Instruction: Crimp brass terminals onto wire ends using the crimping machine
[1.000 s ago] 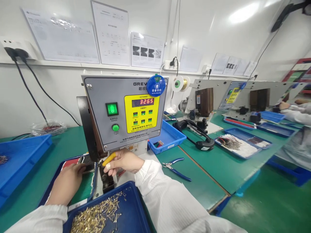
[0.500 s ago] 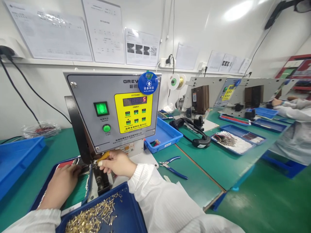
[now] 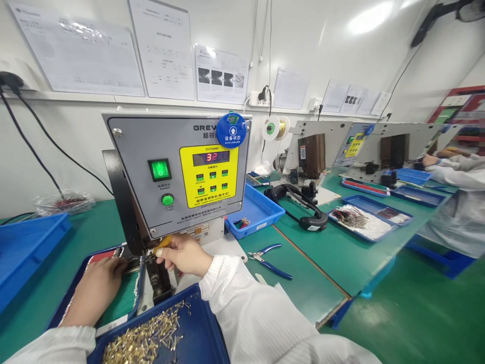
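My right hand [image 3: 185, 255] pinches a yellow insulated wire [image 3: 162, 244] between thumb and fingers, its tip under the head of a grey GREV crimping machine [image 3: 176, 172]. Beside it, my left hand [image 3: 93, 285] rests over a dark blue tray [image 3: 70, 288] close to the machine's base, its fingertips partly hidden by the machine's dark side and whatever lies there. In front of both hands, a blue tray [image 3: 200, 323] holds a heap of brass terminals [image 3: 146, 336]. The machine's green switch is lit.
Blue-handled pliers [image 3: 271, 268] lie on the green bench to the right, by a blue tray of wires [image 3: 253, 212] and a black headset [image 3: 299, 212]. A blue bin [image 3: 26, 253] stands at left. A co-worker's sleeved arm [image 3: 458, 174] works at a machine far right.
The view has shifted, leaving the machine further left. My right hand has brought the yellow wire's tip in under the machine's head. The red display reading has changed.
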`<state>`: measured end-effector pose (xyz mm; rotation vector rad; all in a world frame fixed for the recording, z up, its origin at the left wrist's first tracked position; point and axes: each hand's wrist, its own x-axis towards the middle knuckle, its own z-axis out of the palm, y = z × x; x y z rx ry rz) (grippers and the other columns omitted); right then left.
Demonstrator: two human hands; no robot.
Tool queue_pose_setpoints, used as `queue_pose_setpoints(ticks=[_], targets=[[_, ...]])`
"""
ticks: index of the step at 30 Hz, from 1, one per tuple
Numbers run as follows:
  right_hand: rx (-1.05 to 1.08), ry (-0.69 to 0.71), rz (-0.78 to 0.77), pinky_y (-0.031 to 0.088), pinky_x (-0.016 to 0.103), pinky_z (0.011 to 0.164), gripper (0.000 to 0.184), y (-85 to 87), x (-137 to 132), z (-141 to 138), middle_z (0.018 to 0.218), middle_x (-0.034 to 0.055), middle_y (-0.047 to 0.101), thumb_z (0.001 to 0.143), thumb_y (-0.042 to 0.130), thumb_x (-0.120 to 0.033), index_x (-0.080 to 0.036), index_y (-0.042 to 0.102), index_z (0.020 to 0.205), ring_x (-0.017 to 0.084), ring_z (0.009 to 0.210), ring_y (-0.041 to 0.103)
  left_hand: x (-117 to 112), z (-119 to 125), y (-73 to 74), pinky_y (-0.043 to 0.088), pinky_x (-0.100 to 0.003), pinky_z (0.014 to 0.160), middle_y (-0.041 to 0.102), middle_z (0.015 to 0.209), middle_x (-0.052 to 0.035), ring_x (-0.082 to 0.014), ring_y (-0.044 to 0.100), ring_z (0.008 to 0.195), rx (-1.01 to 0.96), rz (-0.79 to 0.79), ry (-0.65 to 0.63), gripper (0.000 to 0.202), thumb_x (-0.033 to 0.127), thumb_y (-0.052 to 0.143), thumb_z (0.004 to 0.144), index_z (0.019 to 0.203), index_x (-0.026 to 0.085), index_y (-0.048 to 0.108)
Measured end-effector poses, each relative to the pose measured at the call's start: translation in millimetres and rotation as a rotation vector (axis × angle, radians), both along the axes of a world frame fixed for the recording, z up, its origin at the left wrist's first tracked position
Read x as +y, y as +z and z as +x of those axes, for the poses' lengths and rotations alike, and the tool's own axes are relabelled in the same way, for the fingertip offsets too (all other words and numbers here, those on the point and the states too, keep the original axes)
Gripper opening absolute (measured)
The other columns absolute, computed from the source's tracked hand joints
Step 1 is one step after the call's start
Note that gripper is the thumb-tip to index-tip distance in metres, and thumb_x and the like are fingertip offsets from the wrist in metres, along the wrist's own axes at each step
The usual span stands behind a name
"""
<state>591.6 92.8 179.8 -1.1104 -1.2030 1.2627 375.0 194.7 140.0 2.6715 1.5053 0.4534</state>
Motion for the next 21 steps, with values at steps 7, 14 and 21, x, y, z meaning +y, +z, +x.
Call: queue_pose_setpoints(ticks=[7, 14, 21], targets=[[-0.010, -0.009, -0.001, 0.044, 0.016, 0.045, 0.011, 0.4, -0.7, -0.2, 0.065, -0.0054, 0.060, 0.086, 0.059, -0.018, -0.018, 0.056, 0.075, 0.004, 0.045, 0.047, 0.7, -4.2, 0.2, 0.045, -0.036, 0.085, 0.073, 0.098, -0.0075, -0.0263, 0.064, 0.094, 0.011, -0.057, -0.013, 0.042, 0.036, 0.035, 0.084, 0.088, 0.020, 0.073], [0.013, -0.011, 0.001, 0.043, 0.016, 0.045, 0.014, 0.4, -0.9, -0.4, 0.064, -0.0060, 0.059, 0.086, 0.060, -0.017, -0.018, 0.054, 0.073, 0.004, 0.044, 0.047, 3.1, -0.5, -5.1, 0.044, -0.036, 0.083, 0.071, 0.092, -0.0109, -0.0262, 0.063, 0.093, 0.033, -0.002, -0.024, 0.039, 0.030, 0.032, 0.084, 0.080, 0.018, 0.068], [0.020, 0.005, 0.008, 0.043, 0.016, 0.045, 0.015, -0.8, 0.7, 0.4, 0.063, -0.0060, 0.060, 0.086, 0.059, -0.016, -0.018, 0.053, 0.072, 0.004, 0.044, 0.047, -10.4, 2.5, 9.5, 0.044, -0.039, 0.084, 0.070, 0.097, -0.0126, -0.0292, 0.061, 0.095, 0.022, 0.053, 0.035, 0.037, 0.031, 0.031, 0.087, 0.090, 0.014, 0.064]])
